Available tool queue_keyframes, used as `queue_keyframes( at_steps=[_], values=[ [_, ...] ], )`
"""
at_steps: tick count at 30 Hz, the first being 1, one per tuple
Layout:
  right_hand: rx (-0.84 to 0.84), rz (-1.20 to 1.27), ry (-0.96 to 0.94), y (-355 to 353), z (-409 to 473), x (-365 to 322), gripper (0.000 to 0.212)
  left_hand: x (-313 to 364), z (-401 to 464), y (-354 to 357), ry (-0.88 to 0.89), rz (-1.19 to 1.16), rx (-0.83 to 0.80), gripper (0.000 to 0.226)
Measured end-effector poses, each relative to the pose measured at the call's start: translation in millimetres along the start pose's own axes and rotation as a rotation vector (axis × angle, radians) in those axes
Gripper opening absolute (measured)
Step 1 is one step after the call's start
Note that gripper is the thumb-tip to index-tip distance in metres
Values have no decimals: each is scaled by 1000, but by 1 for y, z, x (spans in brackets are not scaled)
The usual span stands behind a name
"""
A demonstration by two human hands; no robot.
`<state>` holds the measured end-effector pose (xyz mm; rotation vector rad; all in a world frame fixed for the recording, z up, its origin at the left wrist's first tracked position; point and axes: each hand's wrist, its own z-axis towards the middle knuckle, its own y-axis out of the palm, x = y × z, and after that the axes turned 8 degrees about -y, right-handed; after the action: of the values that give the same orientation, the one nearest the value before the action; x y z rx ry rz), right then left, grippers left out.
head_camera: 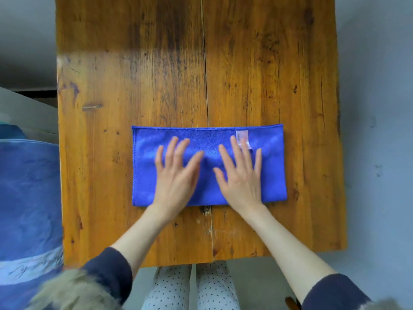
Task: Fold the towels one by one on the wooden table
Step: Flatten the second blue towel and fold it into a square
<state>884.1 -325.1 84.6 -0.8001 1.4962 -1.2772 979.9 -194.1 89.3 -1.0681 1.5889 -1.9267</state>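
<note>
A blue towel (209,142) lies flat on the wooden table (156,74) as a wide rectangle, its long edges running left to right, a small white label (242,137) near its far right corner. My left hand (176,173) presses flat on the towel's left half, fingers spread and straight. On the right half rests my right hand (242,175), also flat with spread fingers, its fingertips reaching the label. Both palms lie near the towel's near edge.
A blue cloth surface (29,198) with a pale printed band sits left of the table. The table's far half is bare wood with a lengthwise crack (204,63). Grey floor surrounds the table on the right.
</note>
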Motion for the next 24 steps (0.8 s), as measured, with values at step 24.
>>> queue_keyframes(
  at_steps=[24],
  values=[
    [-11,-39,181,28,24,27,72,-9,24,37,48,153,-157,60]
  ],
)
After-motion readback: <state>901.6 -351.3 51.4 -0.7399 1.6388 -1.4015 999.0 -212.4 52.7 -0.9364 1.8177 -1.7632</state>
